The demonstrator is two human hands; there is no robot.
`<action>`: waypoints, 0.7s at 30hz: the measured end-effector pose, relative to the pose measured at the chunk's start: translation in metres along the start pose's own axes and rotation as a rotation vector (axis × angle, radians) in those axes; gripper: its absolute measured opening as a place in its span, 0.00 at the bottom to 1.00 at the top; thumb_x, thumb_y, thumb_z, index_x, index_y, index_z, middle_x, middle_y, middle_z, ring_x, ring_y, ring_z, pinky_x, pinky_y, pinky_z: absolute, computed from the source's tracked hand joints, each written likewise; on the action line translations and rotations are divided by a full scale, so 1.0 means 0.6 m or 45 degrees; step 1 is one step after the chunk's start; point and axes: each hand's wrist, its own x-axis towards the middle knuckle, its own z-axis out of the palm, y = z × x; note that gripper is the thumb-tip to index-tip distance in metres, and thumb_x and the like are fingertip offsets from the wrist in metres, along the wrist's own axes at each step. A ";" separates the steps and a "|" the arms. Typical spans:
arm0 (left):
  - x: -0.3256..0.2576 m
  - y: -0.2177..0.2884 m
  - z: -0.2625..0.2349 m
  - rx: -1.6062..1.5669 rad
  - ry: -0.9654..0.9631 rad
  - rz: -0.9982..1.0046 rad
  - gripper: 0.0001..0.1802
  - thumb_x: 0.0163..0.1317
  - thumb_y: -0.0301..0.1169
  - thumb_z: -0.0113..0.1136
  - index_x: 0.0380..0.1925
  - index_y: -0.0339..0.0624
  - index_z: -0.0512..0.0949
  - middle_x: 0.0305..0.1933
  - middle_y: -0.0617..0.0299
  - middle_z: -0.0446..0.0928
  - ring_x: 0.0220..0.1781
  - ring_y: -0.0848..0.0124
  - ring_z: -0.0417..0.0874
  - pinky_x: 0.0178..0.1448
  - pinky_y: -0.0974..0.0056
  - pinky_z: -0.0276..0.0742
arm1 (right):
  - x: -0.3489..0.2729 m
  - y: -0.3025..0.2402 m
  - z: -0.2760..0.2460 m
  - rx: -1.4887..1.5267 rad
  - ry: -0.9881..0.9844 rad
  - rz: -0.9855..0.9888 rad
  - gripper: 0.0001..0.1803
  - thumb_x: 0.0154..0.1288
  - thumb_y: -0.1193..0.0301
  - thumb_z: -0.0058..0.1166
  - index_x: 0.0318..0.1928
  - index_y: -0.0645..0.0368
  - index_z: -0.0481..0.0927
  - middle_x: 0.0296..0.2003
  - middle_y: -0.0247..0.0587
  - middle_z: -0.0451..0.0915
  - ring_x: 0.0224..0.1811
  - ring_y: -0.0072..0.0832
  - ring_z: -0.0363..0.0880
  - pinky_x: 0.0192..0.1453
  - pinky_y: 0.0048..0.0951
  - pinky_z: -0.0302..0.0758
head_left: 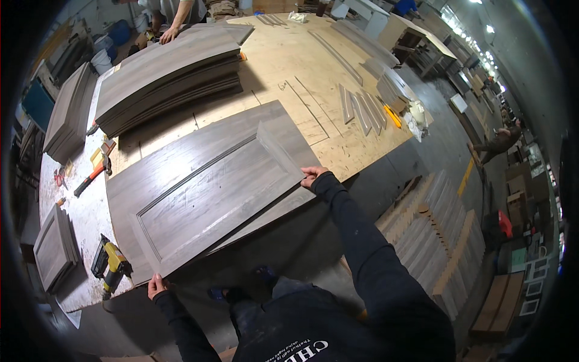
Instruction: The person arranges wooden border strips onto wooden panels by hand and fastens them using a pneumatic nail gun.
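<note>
Both hands grip a grey raised-panel cabinet door, which lies tilted on top of a larger flat grey panel at the near edge of the plywood worktable. The left hand is closed on the door's near-left corner, fingers curled over the edge. The right hand is closed on the right corner, fingertips hooked over the rim.

Just left of the left hand, a yellow and black power tool lies on the table edge, close to the door's corner. Beyond it sits a small stack of grey doors. An orange-handled hammer lies left of the flat panel, near a small red-handled tool.

Farther back, a tall stack of grey panels takes up the table's middle-left; another stack stands at the left edge. A second person's hand rests on the far end of the tall stack. Narrow grey moulding strips lie on the table's right side, well apart from the door, with a yellow tool beside them. Wooden slats lie on the floor to the right.
</note>
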 end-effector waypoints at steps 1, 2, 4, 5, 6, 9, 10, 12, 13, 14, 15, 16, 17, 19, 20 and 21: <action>0.002 -0.003 0.001 0.022 -0.004 0.029 0.11 0.57 0.35 0.63 0.33 0.37 0.79 0.21 0.67 0.74 0.19 0.80 0.70 0.22 0.75 0.64 | 0.003 0.006 -0.002 0.003 0.005 -0.016 0.25 0.48 0.75 0.65 0.51 0.62 0.76 0.28 0.30 0.76 0.29 0.14 0.72 0.37 0.17 0.72; 0.003 -0.006 0.002 0.045 -0.005 0.058 0.11 0.57 0.34 0.63 0.33 0.38 0.79 0.21 0.67 0.74 0.19 0.80 0.70 0.22 0.75 0.64 | 0.007 0.013 -0.006 0.005 0.007 -0.031 0.26 0.47 0.75 0.66 0.50 0.62 0.77 0.28 0.31 0.77 0.30 0.15 0.73 0.37 0.17 0.73; 0.004 -0.004 -0.009 0.072 -0.004 0.033 0.11 0.58 0.34 0.63 0.34 0.37 0.79 0.22 0.66 0.75 0.19 0.80 0.71 0.23 0.74 0.65 | 0.011 0.013 0.002 0.066 -0.020 -0.040 0.26 0.46 0.76 0.67 0.49 0.62 0.77 0.29 0.32 0.77 0.31 0.16 0.73 0.37 0.18 0.73; 0.003 -0.004 -0.019 0.096 -0.003 0.008 0.11 0.58 0.34 0.62 0.35 0.37 0.79 0.22 0.66 0.76 0.20 0.79 0.71 0.23 0.74 0.66 | 0.015 0.012 0.008 0.126 -0.048 -0.049 0.26 0.45 0.76 0.68 0.48 0.62 0.78 0.30 0.34 0.78 0.32 0.17 0.74 0.38 0.18 0.74; 0.010 -0.008 -0.038 0.097 0.046 0.011 0.11 0.58 0.34 0.62 0.35 0.37 0.79 0.22 0.66 0.76 0.20 0.79 0.71 0.23 0.74 0.66 | 0.027 0.014 0.023 0.050 -0.038 -0.156 0.25 0.45 0.76 0.68 0.47 0.62 0.78 0.30 0.35 0.78 0.32 0.18 0.75 0.38 0.19 0.74; 0.010 -0.025 -0.039 0.103 -0.019 -0.057 0.13 0.58 0.35 0.61 0.38 0.37 0.80 0.28 0.63 0.78 0.25 0.77 0.75 0.29 0.70 0.73 | 0.048 0.063 0.017 0.243 -0.092 -0.517 0.24 0.46 0.73 0.69 0.46 0.64 0.78 0.31 0.38 0.80 0.33 0.21 0.76 0.38 0.25 0.75; -0.002 -0.019 -0.016 0.278 0.003 -0.045 0.12 0.57 0.35 0.61 0.36 0.38 0.80 0.28 0.64 0.78 0.25 0.77 0.75 0.29 0.70 0.73 | 0.043 0.073 -0.013 0.034 -0.078 -0.536 0.24 0.48 0.73 0.68 0.47 0.65 0.77 0.31 0.39 0.80 0.34 0.21 0.77 0.40 0.26 0.76; -0.053 0.022 0.038 0.125 0.159 0.099 0.09 0.56 0.31 0.61 0.36 0.39 0.81 0.27 0.65 0.78 0.25 0.78 0.75 0.28 0.71 0.73 | 0.032 0.064 -0.032 -0.335 -0.077 -0.487 0.25 0.51 0.73 0.65 0.51 0.64 0.76 0.33 0.39 0.80 0.34 0.23 0.77 0.43 0.27 0.76; -0.066 0.028 0.071 -0.144 0.120 -0.092 0.12 0.56 0.28 0.61 0.41 0.40 0.78 0.28 0.64 0.78 0.26 0.78 0.76 0.28 0.71 0.74 | 0.044 0.082 -0.068 -0.245 -0.067 -0.471 0.26 0.50 0.74 0.64 0.52 0.63 0.75 0.35 0.40 0.80 0.35 0.24 0.77 0.42 0.27 0.76; -0.084 0.027 0.093 -0.266 0.082 -0.082 0.15 0.55 0.26 0.61 0.45 0.40 0.77 0.29 0.65 0.78 0.28 0.78 0.77 0.29 0.72 0.75 | 0.060 0.092 -0.109 -0.197 -0.136 -0.212 0.31 0.49 0.76 0.62 0.57 0.63 0.70 0.42 0.43 0.77 0.40 0.25 0.76 0.43 0.27 0.75; -0.092 0.028 0.079 -0.358 0.095 -0.046 0.19 0.55 0.24 0.61 0.48 0.40 0.75 0.30 0.65 0.78 0.29 0.78 0.77 0.30 0.72 0.76 | 0.050 0.050 -0.043 -0.121 0.013 -0.386 0.34 0.47 0.76 0.61 0.58 0.62 0.68 0.44 0.43 0.75 0.42 0.28 0.75 0.46 0.30 0.74; -0.106 0.043 0.090 -0.431 0.120 -0.077 0.22 0.54 0.22 0.61 0.50 0.40 0.73 0.32 0.64 0.77 0.29 0.78 0.77 0.31 0.72 0.76 | 0.051 0.029 -0.030 -0.547 0.172 -0.798 0.38 0.45 0.76 0.59 0.61 0.61 0.64 0.51 0.46 0.72 0.53 0.33 0.71 0.54 0.33 0.70; -0.118 0.063 0.093 -0.496 0.149 -0.107 0.24 0.53 0.20 0.62 0.53 0.40 0.72 0.33 0.64 0.77 0.30 0.79 0.77 0.32 0.73 0.76 | 0.049 -0.024 0.013 -0.560 0.116 -0.829 0.38 0.45 0.76 0.59 0.61 0.61 0.64 0.51 0.46 0.72 0.53 0.33 0.71 0.54 0.33 0.70; -0.126 0.050 0.085 -0.594 0.185 -0.036 0.26 0.52 0.18 0.62 0.53 0.37 0.71 0.34 0.62 0.77 0.31 0.80 0.76 0.36 0.74 0.75 | -0.038 -0.161 0.175 -0.586 0.040 -1.209 0.37 0.40 0.73 0.60 0.57 0.63 0.68 0.50 0.50 0.72 0.55 0.41 0.69 0.60 0.37 0.65; -0.129 0.052 0.094 -0.618 0.200 -0.033 0.26 0.52 0.18 0.62 0.53 0.35 0.70 0.35 0.62 0.76 0.31 0.80 0.76 0.38 0.75 0.74 | -0.074 -0.206 0.249 -0.572 -0.086 -1.331 0.36 0.39 0.70 0.60 0.55 0.64 0.69 0.52 0.50 0.72 0.54 0.42 0.70 0.60 0.36 0.65; -0.132 0.053 0.093 -0.641 0.226 -0.069 0.26 0.52 0.18 0.62 0.53 0.35 0.70 0.35 0.62 0.76 0.31 0.80 0.76 0.38 0.75 0.74 | -0.109 -0.235 0.327 -0.513 -0.334 -1.286 0.36 0.39 0.67 0.60 0.55 0.65 0.69 0.52 0.51 0.72 0.54 0.42 0.70 0.60 0.36 0.65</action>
